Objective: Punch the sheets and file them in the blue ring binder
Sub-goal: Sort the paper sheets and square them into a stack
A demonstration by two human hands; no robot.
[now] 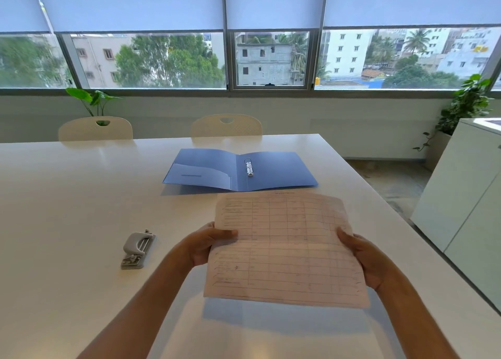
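Both bare forearms reached forward from the bottom edge. The left hand [207, 246] pinched the sheets [284, 247] at their left edge, thumb on top; the right hand [364, 259] gripped the right edge, thumb forward, fingers hidden beneath.
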